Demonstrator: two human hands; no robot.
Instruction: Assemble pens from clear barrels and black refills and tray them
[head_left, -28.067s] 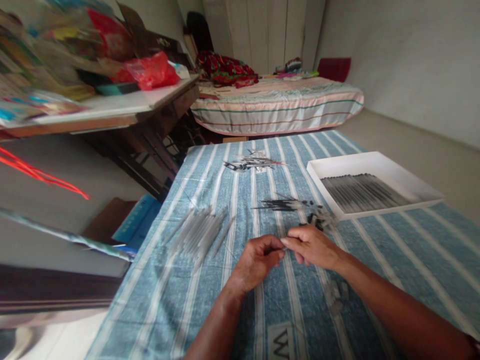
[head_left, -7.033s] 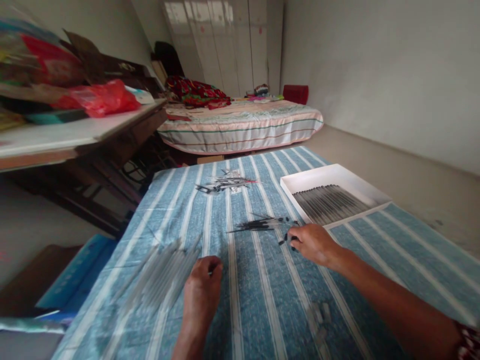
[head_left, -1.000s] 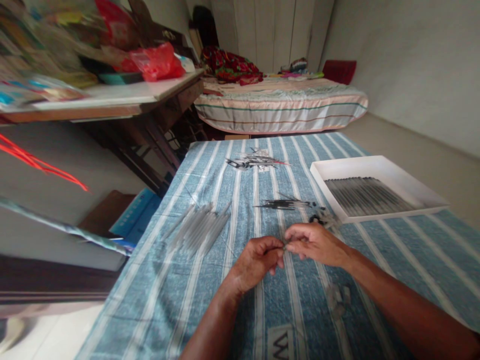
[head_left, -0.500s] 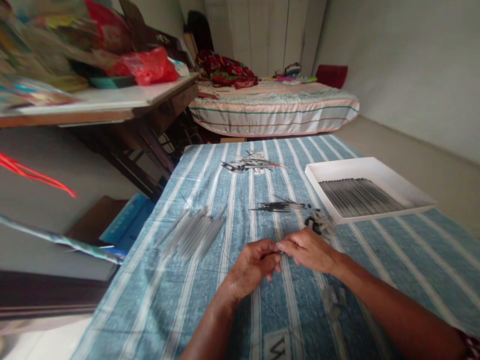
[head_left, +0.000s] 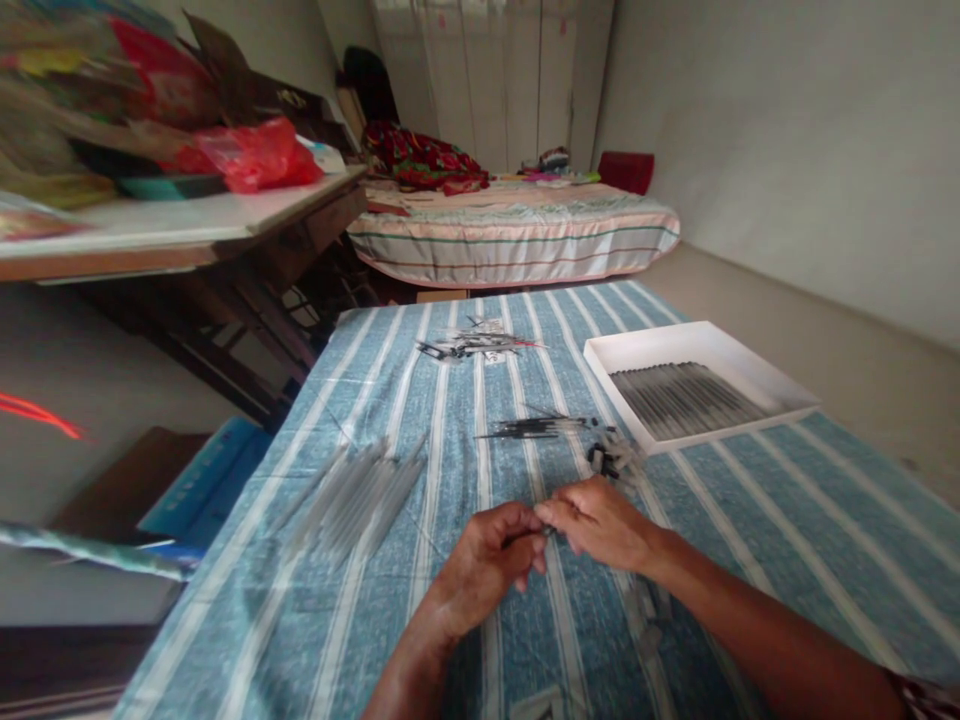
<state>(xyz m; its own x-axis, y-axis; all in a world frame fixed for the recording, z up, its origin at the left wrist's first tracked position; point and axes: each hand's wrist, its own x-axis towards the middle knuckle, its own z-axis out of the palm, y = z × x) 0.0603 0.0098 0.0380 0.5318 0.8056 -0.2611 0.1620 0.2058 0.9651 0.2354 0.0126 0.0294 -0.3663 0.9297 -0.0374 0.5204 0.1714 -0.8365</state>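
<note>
**Fingertips meet over a small dark piece**

The left hand and the right hand come together above a tabletop covered in blue-and-white striped cloth, each narrowed to a pinch at a small dark piece. The fingers hide most of it, so its exact shape is unclear. Just beyond the right hand lies a loose heap of short black and cloudy-grey pieces; behind it are thin black sticks. Left of the hands, translucent grey plastic tubes lie roughly side by side. At the right, a shallow white cardboard box holds a neat row of dark-grey tubes.

The step in hand looks like close two-handed fingertip work. The next move seems to call for a steady left pinch and fine control from the right.
</note>
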